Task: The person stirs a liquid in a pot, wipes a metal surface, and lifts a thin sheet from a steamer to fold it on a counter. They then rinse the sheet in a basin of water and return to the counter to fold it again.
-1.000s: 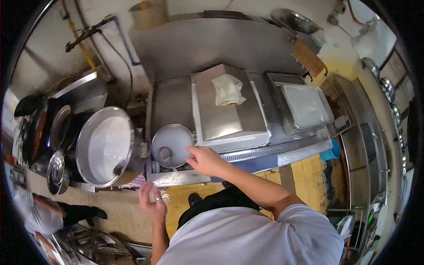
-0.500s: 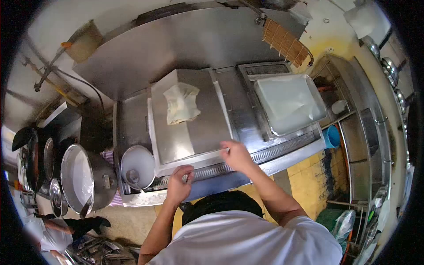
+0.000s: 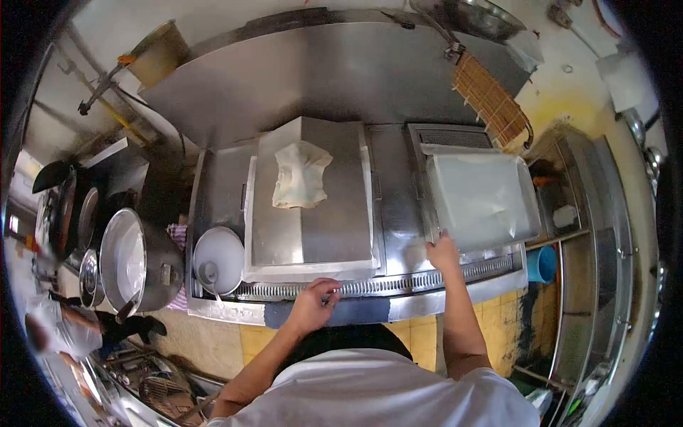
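Note:
A crumpled cream cloth (image 3: 302, 174) lies on a flat metal sheet (image 3: 334, 235) in the middle of the steel counter. My left hand (image 3: 314, 306) hovers over the counter's front edge, below that sheet, its fingers curled; whether they hold anything is too small to tell. Farther right, my right hand (image 3: 444, 252) is at the front left corner of a rectangular tray (image 3: 484, 199) with a smooth whitish surface. Its fingers are pressed together at the corner, and a grip on the rim cannot be made out clearly.
A round pan with a ladle (image 3: 219, 260) sits at the counter's left end, beside a large metal pot (image 3: 160, 263). A blue bucket (image 3: 542, 265) stands at the right. Another person (image 3: 67, 324) is at the lower left. A bamboo mat (image 3: 491, 99) hangs on the wall.
My right hand has moved right, from the metal sheet's front edge to the tray's corner. My left hand has shifted slightly right. The camera view has turned a little.

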{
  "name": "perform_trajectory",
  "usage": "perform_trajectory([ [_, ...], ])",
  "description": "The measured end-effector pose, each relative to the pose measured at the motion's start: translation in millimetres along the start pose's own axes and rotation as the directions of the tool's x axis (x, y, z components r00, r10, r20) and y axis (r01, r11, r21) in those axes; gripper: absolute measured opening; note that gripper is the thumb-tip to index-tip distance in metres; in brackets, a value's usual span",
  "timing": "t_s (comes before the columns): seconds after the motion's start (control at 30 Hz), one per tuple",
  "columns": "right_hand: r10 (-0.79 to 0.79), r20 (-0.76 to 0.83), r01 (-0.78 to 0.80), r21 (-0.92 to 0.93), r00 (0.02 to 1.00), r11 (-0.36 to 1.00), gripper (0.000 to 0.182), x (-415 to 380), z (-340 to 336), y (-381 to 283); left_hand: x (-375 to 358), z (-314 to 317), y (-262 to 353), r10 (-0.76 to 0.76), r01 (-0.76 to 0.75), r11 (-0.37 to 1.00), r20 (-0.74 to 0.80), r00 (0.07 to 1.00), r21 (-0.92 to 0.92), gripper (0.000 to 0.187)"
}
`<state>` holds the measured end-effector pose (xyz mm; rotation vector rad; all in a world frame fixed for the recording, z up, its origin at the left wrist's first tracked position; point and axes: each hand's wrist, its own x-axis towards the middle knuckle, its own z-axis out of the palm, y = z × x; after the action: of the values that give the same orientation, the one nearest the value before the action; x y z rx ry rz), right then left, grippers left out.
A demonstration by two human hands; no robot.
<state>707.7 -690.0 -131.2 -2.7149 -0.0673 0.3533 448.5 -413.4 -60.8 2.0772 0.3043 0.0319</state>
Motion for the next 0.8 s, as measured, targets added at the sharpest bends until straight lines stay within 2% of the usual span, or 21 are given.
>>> perform_trajectory([
  [0.03,-0.017,0.056,0.021,-0.057,0.998,0.998,0.057,3,-4,-1,0,0,-1,-0.014,0.014,1.0,-0.001,1.0,-0.02,0.022],
  [0.13,0.002,0.119,0.024,-0.214,0.993,0.977,0.046,6,-18,-15,1,-2,-4,-0.03,0.028,0.998,-0.028,0.999,-0.055,0.023],
  [0.17,0.033,0.053,-0.023,-0.175,0.998,0.984,0.037,1,-27,-31,0,-3,-4,-0.023,0.021,0.999,-0.048,0.999,-0.051,0.024],
  [0.27,-0.185,-0.015,0.182,-0.113,0.983,0.977,0.031,8,-24,-67,-1,-18,-9,0.051,-0.041,0.997,-0.173,0.984,0.062,0.023],
  [0.3,-0.236,0.02,0.237,-0.051,0.972,0.97,0.03,6,-21,-86,0,-27,-11,0.09,-0.064,0.991,-0.217,0.972,0.12,0.023],
  [0.4,-0.413,0.081,0.4,0.144,0.907,0.905,0.029,0,0,-162,7,-62,-3,-0.01,0.055,0.992,-0.36,0.933,0.115,0.024],
  [0.43,-0.486,0.108,0.431,0.324,0.867,0.842,0.032,-5,2,-190,7,-69,-9,-0.073,0.081,0.997,-0.411,0.909,0.001,0.024],
  [0.5,-0.541,0.024,0.481,0.427,0.841,0.766,0.033,-4,22,-240,0,-81,-14,-0.038,0.086,0.993,-0.475,0.879,0.08,0.025],
  [0.53,-0.56,0.019,0.506,0.401,0.828,0.763,0.034,5,34,-264,-4,-86,-16,-0.018,0.09,0.989,-0.503,0.864,0.118,0.025],
  [0.57,-0.579,0.013,0.533,0.375,0.815,0.759,0.036,16,43,-287,-10,-85,-21,-0.089,0.14,0.988,-0.503,0.86,0.066,0.026],
  [0.67,-0.497,0.158,0.487,0.098,0.854,0.868,0.051,39,54,-349,-38,-72,-33,-0.156,0.17,0.985,-0.52,0.84,-0.02,0.025],
  [0.7,-0.492,0.157,0.487,0.069,0.857,0.871,0.053,43,61,-360,-50,-65,-38,-0.288,0.268,0.957,-0.482,0.827,-0.111,0.024],
  [0.8,-0.457,0.143,0.458,0.032,0.878,0.889,0.054,51,80,-377,-87,-48,-62,-0.271,0.266,0.96,-0.53,0.803,-0.087,0.026],
])
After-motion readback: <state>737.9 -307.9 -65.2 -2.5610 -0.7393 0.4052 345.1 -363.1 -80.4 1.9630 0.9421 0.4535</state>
